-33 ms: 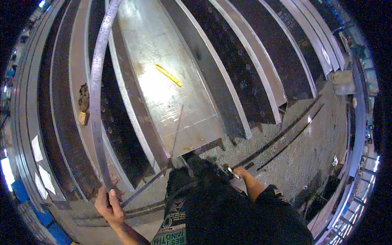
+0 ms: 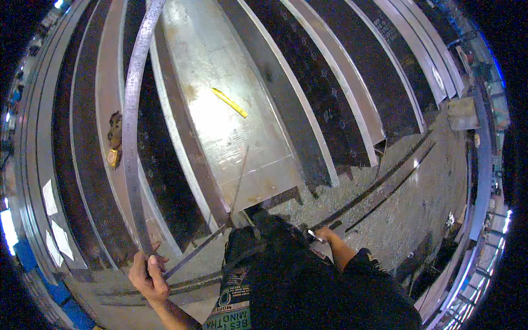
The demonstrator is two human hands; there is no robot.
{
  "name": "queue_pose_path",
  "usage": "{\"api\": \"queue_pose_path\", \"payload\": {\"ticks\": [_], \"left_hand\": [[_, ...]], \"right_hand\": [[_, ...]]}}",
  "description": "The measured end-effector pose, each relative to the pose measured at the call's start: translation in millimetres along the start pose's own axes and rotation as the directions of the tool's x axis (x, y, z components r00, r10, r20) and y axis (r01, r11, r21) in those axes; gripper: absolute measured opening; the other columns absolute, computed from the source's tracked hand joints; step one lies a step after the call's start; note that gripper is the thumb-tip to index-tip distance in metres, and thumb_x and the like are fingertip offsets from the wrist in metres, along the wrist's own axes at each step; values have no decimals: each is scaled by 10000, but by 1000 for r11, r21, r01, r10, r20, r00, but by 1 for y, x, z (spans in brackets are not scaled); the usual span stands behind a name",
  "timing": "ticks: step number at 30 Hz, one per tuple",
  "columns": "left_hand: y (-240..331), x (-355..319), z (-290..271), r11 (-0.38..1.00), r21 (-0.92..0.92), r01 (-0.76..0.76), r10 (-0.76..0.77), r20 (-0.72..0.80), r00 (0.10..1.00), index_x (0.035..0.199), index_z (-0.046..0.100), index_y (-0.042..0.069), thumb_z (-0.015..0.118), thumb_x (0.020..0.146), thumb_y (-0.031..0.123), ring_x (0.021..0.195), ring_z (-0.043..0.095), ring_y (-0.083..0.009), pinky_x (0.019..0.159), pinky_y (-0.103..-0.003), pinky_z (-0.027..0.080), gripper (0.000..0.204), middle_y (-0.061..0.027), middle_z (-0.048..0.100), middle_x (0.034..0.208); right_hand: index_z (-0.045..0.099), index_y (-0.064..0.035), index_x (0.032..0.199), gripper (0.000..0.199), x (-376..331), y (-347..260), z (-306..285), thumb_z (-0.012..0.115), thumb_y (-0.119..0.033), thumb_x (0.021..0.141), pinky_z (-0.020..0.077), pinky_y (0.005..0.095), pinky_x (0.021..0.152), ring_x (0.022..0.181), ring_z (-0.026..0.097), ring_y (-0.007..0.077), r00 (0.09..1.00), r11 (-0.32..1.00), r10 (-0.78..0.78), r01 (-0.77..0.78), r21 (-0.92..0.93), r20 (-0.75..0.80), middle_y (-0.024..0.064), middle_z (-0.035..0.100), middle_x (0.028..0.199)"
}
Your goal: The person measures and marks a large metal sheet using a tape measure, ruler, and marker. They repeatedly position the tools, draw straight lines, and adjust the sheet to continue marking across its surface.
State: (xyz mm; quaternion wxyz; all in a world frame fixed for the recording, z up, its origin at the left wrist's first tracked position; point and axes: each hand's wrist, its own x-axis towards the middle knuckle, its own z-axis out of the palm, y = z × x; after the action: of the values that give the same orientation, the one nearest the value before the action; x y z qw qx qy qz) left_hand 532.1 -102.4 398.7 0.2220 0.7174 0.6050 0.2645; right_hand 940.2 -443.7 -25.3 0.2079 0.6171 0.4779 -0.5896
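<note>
My left hand (image 2: pixel 149 275) pinches the near end of a long metal ruler (image 2: pixel 131 126) between thumb and fingers. The ruler runs forward over the steel beams on the left, its markings facing up. At my right side, my right hand (image 2: pixel 324 235) is closed round a small white object (image 2: pixel 312 234) whose kind I cannot make out. A flat yellow stick, like a marking crayon (image 2: pixel 230 103), lies on the bright steel surface (image 2: pixel 264 187) ahead of me. A thin line crosses that surface near its front end.
Long dark steel beams (image 2: pixel 330 110) lie side by side on both sides. A yellow tape measure (image 2: pixel 114 158) and a dark crumpled thing (image 2: pixel 114 129) rest left of the ruler. White papers (image 2: pixel 62 240) lie at far left. A grey block (image 2: pixel 463 113) stands at far right.
</note>
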Motion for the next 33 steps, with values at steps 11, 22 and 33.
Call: {"api": "queue_pose_path", "payload": {"ticks": [11,22,33], "left_hand": [[-49,-72,-57,966,-241,-96,37,-241,970,1022,690,-19,513,942,207,471,518,-88,463,-242,392,298,-68,655,643],[11,-3,71,472,-821,321,-197,257,946,1167,642,-25,489,993,174,537,501,-82,490,-252,492,304,-4,518,673],[-31,282,335,327,-887,327,-264,246,933,1269,532,-25,402,1018,262,862,669,-267,735,-397,556,402,-196,662,1057]], "right_hand": [[693,-37,826,265,66,6,-5,663,-300,804,479,394,515,568,618,244,877,926,156,30,376,-455,110,664,686],[696,-48,918,335,-3,123,7,647,-370,844,470,421,545,604,636,229,705,865,491,-327,380,-512,121,633,640],[666,7,824,323,-53,116,-1,644,-313,856,448,414,469,554,616,243,856,502,495,-139,854,-152,117,632,632]]}}
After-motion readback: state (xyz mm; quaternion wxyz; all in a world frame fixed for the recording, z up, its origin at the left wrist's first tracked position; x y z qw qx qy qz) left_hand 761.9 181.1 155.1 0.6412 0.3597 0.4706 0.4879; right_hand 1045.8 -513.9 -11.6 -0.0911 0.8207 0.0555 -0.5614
